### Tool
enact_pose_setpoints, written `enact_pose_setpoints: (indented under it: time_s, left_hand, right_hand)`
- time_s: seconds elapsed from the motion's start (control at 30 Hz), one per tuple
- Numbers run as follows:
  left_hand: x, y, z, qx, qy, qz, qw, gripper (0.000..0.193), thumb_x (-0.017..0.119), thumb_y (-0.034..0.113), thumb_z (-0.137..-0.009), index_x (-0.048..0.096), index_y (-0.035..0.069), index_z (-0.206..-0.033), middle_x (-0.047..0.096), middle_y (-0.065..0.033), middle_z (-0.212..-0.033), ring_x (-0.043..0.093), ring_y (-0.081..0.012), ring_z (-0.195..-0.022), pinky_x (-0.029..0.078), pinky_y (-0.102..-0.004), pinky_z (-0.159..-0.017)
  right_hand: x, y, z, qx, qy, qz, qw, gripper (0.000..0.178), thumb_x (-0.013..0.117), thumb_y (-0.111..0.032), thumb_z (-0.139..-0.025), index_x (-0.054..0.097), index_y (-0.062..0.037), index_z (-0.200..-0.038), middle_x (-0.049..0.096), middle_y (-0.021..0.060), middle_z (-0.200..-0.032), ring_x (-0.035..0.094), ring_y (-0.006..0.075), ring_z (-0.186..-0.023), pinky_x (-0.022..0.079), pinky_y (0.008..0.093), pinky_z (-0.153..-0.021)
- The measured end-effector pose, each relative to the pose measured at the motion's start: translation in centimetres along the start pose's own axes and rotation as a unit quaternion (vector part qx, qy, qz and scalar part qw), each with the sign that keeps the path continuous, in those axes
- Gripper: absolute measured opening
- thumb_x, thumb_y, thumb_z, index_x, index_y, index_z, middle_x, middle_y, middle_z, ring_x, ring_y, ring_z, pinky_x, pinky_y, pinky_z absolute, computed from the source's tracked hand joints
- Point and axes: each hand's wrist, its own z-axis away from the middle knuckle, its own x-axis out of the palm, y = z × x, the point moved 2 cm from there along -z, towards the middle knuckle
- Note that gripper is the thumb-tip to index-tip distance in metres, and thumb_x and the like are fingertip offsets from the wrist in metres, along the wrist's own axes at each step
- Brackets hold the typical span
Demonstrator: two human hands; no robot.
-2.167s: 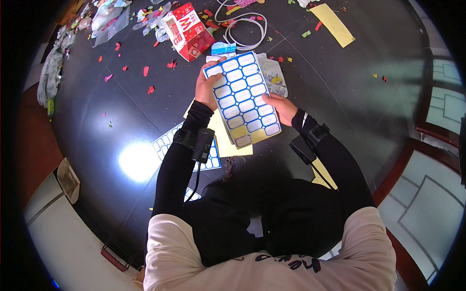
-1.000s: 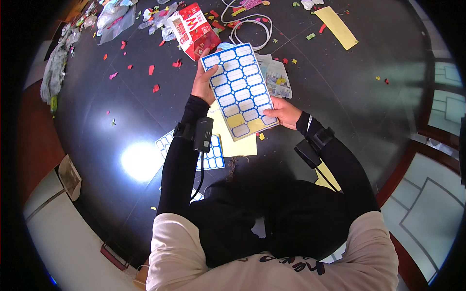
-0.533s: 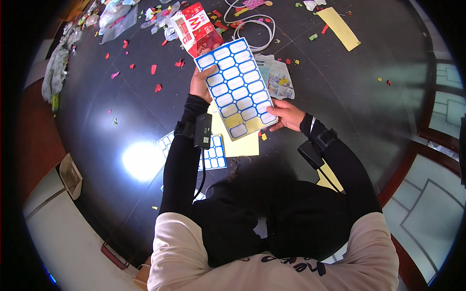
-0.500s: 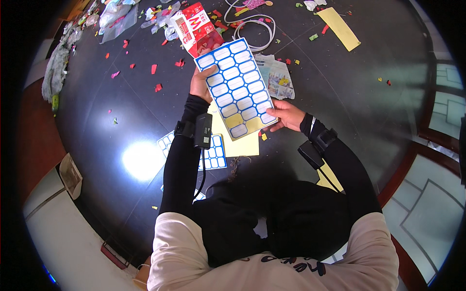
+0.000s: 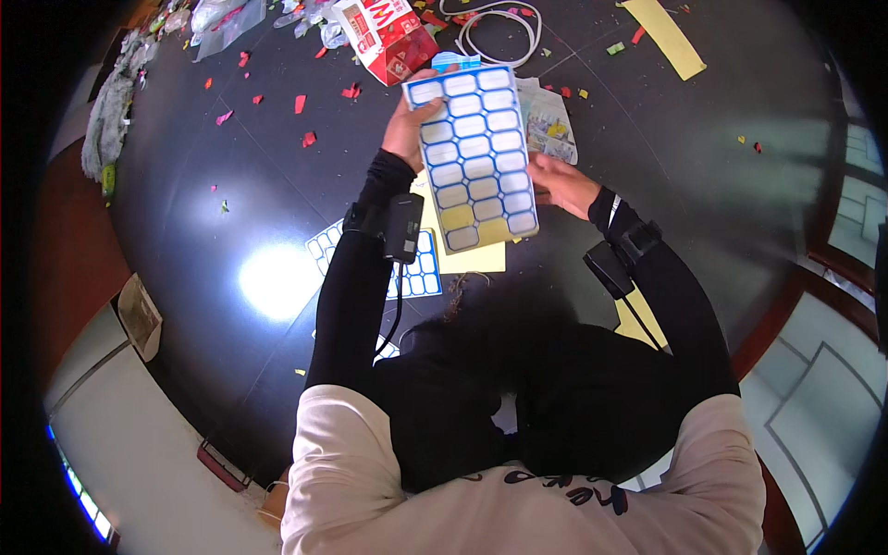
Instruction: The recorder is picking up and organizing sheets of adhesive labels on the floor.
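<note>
Hands: L (image 5: 407, 129) + R (image 5: 560, 185) gripping label sheet (image 5: 474, 157) btwn.

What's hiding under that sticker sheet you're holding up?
Under the sticker sheet, a yellow paper and a printed leaflet peek out on the table; whatever lies between is covered.

The label sheet (image 5: 474, 157) was smooth paper with a slight sheen, its blue-edged stickers white and its bare backing yellowish. The table (image 5: 231, 203) was a dark, glossy surface throwing back a bright glare. The carton (image 5: 384, 37) was printed cardboard. Both sleeves (image 5: 356, 277) were matt black cloth. The cable (image 5: 495, 23) looked like smooth white plastic.
</note>
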Motion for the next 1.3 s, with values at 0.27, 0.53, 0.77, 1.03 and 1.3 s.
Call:
enact_pose_setpoints:
  time_s: [0.27, 0.53, 0.77, 1.03, 1.3]
  left_hand:
    - [0.7, 0.8, -0.1, 0.001, -0.063, -0.042, 0.997, 0.039, 0.045, 0.003, -0.083, 0.03, 0.011, -0.118, 0.044, -0.0143, -0.118, 0.049, -0.0271, -0.104, 0.045, -0.0385, -0.085]
    - [-12.9, -3.3, 0.4, 0.058, -0.021, -0.646, 0.761, 0.061, 0.07, 0.033, -0.066, 0.04, 0.015, -0.116, 0.037, -0.0083, -0.117, 0.038, -0.0282, -0.109, 0.039, -0.0424, -0.083]
    - [-8.8, -5.5, 5.8, 0.062, -0.074, -0.856, 0.507, 0.079, 0.077, 0.039, -0.05, 0.04, 0.011, -0.113, 0.033, -0.0104, -0.118, 0.033, -0.0299, -0.109, 0.034, -0.0439, -0.084]
    - [-4.6, -9.9, 8.7, 0.039, -0.227, -0.871, 0.433, 0.09, 0.077, 0.041, -0.048, 0.035, 0.003, -0.118, 0.037, -0.0125, -0.114, 0.036, -0.0286, -0.107, 0.035, -0.0365, -0.087]
    - [-4.6, -11.0, 8.0, -0.016, -0.195, -0.87, 0.452, 0.079, 0.08, 0.027, -0.045, 0.039, 0.001, -0.108, 0.04, -0.0113, -0.101, 0.041, -0.0267, -0.096, 0.039, -0.0346, -0.081]
  right_hand:
    - [2.1, -1.2, -2.9, -0.153, 0.081, -0.027, 0.985, 0.028, 0.041, -0.016, -0.09, 0.044, -0.0004, -0.112, 0.053, 0.0035, -0.101, 0.052, 0.0105, -0.088, 0.042, 0.0238, -0.078]
    - [-4.4, -2.5, -2.3, -0.218, 0.174, -0.14, 0.95, 0.023, 0.042, -0.014, -0.089, 0.048, -0.0018, -0.108, 0.056, 0.0041, -0.098, 0.054, 0.012, -0.087, 0.045, 0.027, -0.077]
    - [-5.9, -1.1, -0.6, -0.173, 0.209, -0.182, 0.945, 0.022, 0.041, -0.013, -0.089, 0.046, -0.0027, -0.108, 0.054, 0.0065, -0.101, 0.054, 0.0161, -0.09, 0.046, 0.0302, -0.078]
    - [-5.6, -0.4, -1.2, -0.16, 0.16, -0.166, 0.96, 0.023, 0.043, -0.014, -0.088, 0.047, -0.0022, -0.108, 0.055, 0.0053, -0.1, 0.054, 0.0142, -0.089, 0.046, 0.0298, -0.078]
    - [-4.5, -1.4, -1.1, -0.156, 0.146, -0.15, 0.965, 0.027, 0.043, -0.014, -0.089, 0.045, -0.0011, -0.112, 0.055, 0.0062, -0.101, 0.054, 0.014, -0.089, 0.045, 0.0278, -0.079]
